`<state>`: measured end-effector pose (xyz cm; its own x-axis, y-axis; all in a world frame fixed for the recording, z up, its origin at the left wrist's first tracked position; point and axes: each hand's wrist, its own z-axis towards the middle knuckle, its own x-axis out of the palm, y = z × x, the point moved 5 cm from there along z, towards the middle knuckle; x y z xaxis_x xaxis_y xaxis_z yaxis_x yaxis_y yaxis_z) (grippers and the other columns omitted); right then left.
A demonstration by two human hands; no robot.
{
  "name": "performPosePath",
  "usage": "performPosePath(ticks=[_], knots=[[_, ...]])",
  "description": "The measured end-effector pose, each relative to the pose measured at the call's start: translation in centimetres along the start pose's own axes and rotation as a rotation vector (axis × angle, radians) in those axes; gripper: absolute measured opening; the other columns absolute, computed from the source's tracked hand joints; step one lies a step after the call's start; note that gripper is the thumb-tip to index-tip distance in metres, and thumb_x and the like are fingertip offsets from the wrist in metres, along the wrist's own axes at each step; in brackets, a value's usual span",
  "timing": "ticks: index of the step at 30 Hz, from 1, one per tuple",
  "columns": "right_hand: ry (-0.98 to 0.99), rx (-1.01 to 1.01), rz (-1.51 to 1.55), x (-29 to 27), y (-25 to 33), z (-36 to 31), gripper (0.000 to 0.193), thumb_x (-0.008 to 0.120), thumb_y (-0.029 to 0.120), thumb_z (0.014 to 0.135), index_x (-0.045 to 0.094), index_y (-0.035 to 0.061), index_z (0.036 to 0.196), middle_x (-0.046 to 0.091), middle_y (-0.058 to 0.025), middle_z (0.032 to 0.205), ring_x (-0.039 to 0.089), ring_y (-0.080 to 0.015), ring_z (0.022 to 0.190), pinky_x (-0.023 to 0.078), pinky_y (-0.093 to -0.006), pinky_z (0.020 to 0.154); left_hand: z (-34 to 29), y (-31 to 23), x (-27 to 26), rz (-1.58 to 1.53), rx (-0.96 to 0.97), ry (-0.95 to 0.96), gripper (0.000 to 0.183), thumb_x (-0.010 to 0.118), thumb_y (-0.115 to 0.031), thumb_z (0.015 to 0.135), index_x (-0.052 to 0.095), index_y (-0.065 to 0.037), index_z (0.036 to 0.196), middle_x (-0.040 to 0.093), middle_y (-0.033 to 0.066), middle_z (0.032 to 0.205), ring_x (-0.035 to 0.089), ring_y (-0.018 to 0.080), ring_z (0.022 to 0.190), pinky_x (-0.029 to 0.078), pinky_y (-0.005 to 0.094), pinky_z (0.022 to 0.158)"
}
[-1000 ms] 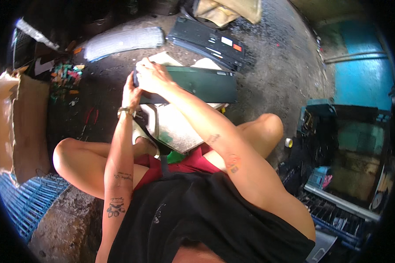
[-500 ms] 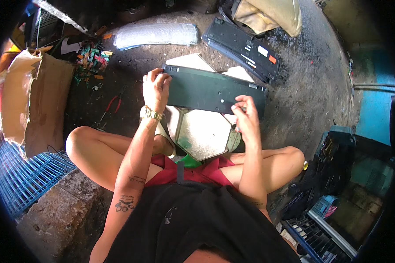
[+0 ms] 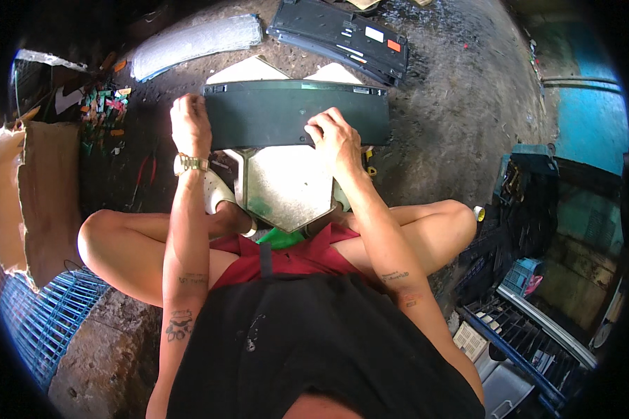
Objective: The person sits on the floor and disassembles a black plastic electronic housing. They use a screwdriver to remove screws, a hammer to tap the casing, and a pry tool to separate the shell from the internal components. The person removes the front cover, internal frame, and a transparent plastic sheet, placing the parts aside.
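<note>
A long black keyboard (image 3: 258, 115) lies with its underside up across a pale hexagon-sided stool or block (image 3: 290, 181) between my legs. My left hand (image 3: 191, 126), with a metal watch on the wrist, is closed round the keyboard's left end. Over the keyboard's near edge, right of its middle, my right hand (image 3: 337, 142) has its fingers curled in a pinch. Whatever sits inside that pinch is hidden. Small screw holes show on the flat black back.
Beyond it lie stacked black keyboards (image 3: 342, 38) and a pile of silvery clear sheets (image 3: 196, 43). At left are coloured scraps (image 3: 105, 112), red-handled pliers (image 3: 145, 174), a cardboard box (image 3: 49, 195) and a blue wire rack (image 3: 42, 321). A blue crate (image 3: 521, 276) stands at right.
My head view has shifted, so the scene sits further left and higher. My right hand has moved leftward along the keyboard's near edge, while my left hand stays at its left end.
</note>
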<state>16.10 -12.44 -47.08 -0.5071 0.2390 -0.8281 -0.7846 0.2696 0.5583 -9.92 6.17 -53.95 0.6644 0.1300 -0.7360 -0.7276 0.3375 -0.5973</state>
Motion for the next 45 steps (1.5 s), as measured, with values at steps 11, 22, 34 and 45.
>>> performPosePath(ticks=[11, 22, 34, 45], knots=[[-0.404, 0.551, 0.238, -13.4, -11.5, -2.3, 0.017, 0.069, 0.007, 0.094, 0.075, 0.0076, 0.110, 0.078, -0.0075, 0.091, 0.063, -0.0128, 0.054, 0.050, -0.0304, 0.052, -1.6, 13.8, -2.3, -0.473, -0.973, -0.189, 0.026, 0.060, -0.006, 0.097, 0.071, -0.013, 0.119, 0.075, 0.0065, 0.097, 0.067, 0.0140, 0.075, 0.060, 0.0322, 0.058], [-0.428, 0.607, 0.594, -18.7, -11.5, 0.9, 0.036, 0.078, 0.036, 0.092, 0.071, 0.0018, 0.087, 0.049, 0.0050, 0.059, 0.044, -0.0059, 0.049, 0.033, -0.0237, 0.045, 4.1, 7.0, -4.0, 0.405, -0.343, -0.037, 0.063, 0.069, -0.064, 0.089, 0.079, -0.005, 0.110, 0.070, 0.0150, 0.129, 0.069, 0.0366, 0.108, 0.050, 0.0490, 0.105], [-0.681, 0.114, 0.926, -19.0, -7.5, 9.4, 0.042, 0.069, 0.024, 0.093, 0.060, 0.0027, 0.058, 0.051, 0.0006, 0.047, 0.047, -0.0080, 0.039, 0.032, -0.0257, 0.037, -6.1, -23.2, 10.2, 0.320, 0.582, 0.586, 0.094, 0.048, -0.080, 0.090, 0.037, -0.018, 0.160, 0.023, 0.0118, 0.170, 0.012, 0.0378, 0.158, 0.006, 0.0697, 0.122], [-0.673, 0.029, 0.636, -16.3, -10.3, 9.9, 0.037, 0.068, 0.026, 0.096, 0.064, 0.0030, 0.068, 0.060, -0.0019, 0.057, 0.059, -0.0125, 0.053, 0.047, -0.0323, 0.053, -6.3, -22.7, 10.7, 0.386, 0.579, 0.611, 0.088, 0.040, -0.078, 0.095, 0.031, -0.022, 0.163, 0.020, 0.0093, 0.171, 0.012, 0.0345, 0.159, 0.002, 0.0684, 0.123]])
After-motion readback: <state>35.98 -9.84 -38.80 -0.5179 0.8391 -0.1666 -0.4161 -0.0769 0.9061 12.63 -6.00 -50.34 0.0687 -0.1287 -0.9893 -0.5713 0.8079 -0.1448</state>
